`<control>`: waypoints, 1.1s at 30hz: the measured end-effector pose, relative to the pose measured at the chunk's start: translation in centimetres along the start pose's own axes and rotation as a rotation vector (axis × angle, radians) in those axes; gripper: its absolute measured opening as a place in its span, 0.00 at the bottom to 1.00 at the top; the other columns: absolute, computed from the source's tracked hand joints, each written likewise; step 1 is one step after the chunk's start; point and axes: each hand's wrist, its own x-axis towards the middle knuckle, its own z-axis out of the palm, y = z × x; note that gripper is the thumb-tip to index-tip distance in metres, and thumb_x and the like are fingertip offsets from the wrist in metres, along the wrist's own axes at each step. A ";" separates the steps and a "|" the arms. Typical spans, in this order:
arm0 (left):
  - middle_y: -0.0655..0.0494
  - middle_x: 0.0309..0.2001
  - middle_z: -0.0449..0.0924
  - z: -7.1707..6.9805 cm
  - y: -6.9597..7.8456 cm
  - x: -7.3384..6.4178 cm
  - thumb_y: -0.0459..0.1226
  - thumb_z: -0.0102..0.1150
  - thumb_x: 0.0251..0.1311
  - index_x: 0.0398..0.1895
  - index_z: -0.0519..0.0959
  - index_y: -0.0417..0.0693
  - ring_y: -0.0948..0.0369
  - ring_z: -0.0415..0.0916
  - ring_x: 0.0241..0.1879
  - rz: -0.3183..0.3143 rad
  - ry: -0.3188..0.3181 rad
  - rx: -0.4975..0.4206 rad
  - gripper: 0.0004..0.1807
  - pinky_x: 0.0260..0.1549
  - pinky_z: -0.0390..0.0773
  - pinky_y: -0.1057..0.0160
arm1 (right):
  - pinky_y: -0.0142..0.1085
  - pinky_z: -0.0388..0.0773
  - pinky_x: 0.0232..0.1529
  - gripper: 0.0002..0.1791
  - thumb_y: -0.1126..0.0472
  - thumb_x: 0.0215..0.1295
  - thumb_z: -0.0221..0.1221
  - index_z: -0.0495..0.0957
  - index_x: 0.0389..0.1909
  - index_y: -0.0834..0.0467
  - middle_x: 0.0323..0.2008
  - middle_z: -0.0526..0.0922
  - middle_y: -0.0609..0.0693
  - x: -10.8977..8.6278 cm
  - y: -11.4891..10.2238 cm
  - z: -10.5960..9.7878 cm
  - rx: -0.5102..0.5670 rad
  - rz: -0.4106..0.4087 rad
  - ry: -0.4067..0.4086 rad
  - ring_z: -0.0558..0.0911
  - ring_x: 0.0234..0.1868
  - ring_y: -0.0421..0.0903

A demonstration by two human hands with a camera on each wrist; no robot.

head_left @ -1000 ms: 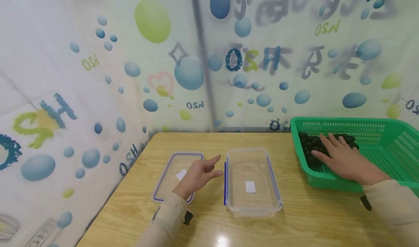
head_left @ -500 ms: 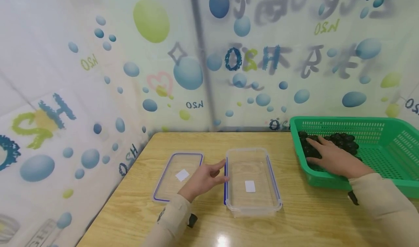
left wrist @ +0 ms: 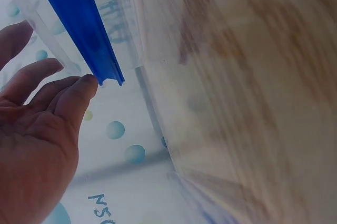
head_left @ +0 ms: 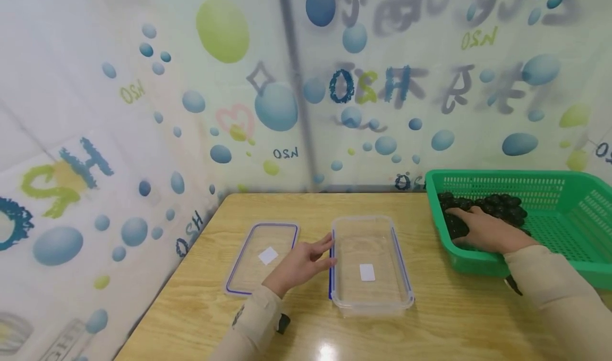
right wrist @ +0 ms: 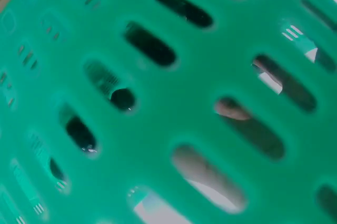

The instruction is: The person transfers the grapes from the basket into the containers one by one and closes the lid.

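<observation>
A clear plastic food container (head_left: pixel 382 302) with blue seal lines stands on the table. At its left side my left hand (head_left: pixel 298 268) has its fingers extended and touching the edge. In the left wrist view, fingertips (left wrist: pixel 87 84) meet the lower end of a blue latch flap (left wrist: pixel 79 29). My right hand (head_left: pixel 490 233) reaches into a green slotted basket (head_left: pixel 478 262), thumb and fingers curved round some of the black grapes (head_left: pixel 456 225). Basket wall (right wrist: pixel 152 97) fills the right wrist view, with dark grapes and bits of the hand showing through its slots.
Left of the container lies its clear lid (head_left: pixel 239 262) with a blue seal and a white label (head_left: pixel 268 255). The wooden table (head_left: pixel 306 324) ends at a wall covering (head_left: pixel 334 137) printed with bubbles. More grapes (head_left: pixel 502 208) sit toward the basket's back.
My left hand has moved right from beside the lid to the container's edge. My right hand has shifted left and lower into the grapes, its spread fingers curling in.
</observation>
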 end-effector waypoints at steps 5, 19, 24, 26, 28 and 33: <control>0.51 0.72 0.59 0.0 0.0 0.0 0.42 0.60 0.68 0.68 0.68 0.37 0.52 0.62 0.67 -0.009 -0.002 -0.006 0.29 0.62 0.68 0.54 | 0.52 0.77 0.29 0.41 0.61 0.59 0.69 0.56 0.66 0.68 0.57 0.45 0.88 0.1 0.4 0.2 0.091 -0.008 -0.010 0.80 0.34 0.63; 0.55 0.72 0.59 -0.2 0.3 -0.1 0.43 0.59 0.69 0.69 0.68 0.41 0.54 0.60 0.68 -0.047 -0.003 0.003 0.29 0.63 0.66 0.54 | 0.43 0.67 0.21 0.29 0.64 0.62 0.62 0.61 0.61 0.63 0.49 0.49 0.84 -0.8 0.2 -0.9 0.130 0.015 0.121 0.72 0.21 0.53; 0.56 0.72 0.59 -0.3 0.4 -0.1 0.44 0.59 0.69 0.69 0.68 0.42 0.54 0.59 0.68 -0.052 -0.003 0.025 0.29 0.64 0.65 0.54 | 0.44 0.68 0.21 0.32 0.60 0.64 0.62 0.58 0.63 0.63 0.51 0.47 0.85 -1.8 -0.5 -2.4 0.131 0.021 0.208 0.74 0.25 0.57; 0.56 0.72 0.59 -0.3 0.4 0.0 0.44 0.59 0.69 0.69 0.68 0.42 0.54 0.60 0.68 -0.049 -0.001 0.024 0.30 0.64 0.65 0.54 | 0.43 0.67 0.20 0.32 0.60 0.65 0.61 0.57 0.65 0.62 0.52 0.47 0.84 -2.2 -1.0 -3.2 0.126 0.010 0.242 0.72 0.24 0.57; 0.55 0.72 0.59 -0.3 0.3 0.0 0.44 0.59 0.69 0.69 0.68 0.41 0.53 0.60 0.68 -0.042 0.001 0.019 0.30 0.64 0.65 0.54 | 0.43 0.66 0.20 0.33 0.61 0.65 0.61 0.57 0.66 0.61 0.53 0.47 0.82 -2.5 -1.9 -4.1 0.115 -0.018 0.276 0.71 0.23 0.55; 0.56 0.72 0.58 -0.2 0.2 0.0 0.44 0.59 0.69 0.69 0.67 0.41 0.54 0.60 0.68 -0.048 -0.006 -0.007 0.30 0.63 0.66 0.56 | 0.42 0.64 0.22 0.31 0.65 0.65 0.61 0.60 0.67 0.56 0.58 0.49 0.73 -3.0 -5.2 -5.7 0.133 -0.146 0.303 0.66 0.21 0.49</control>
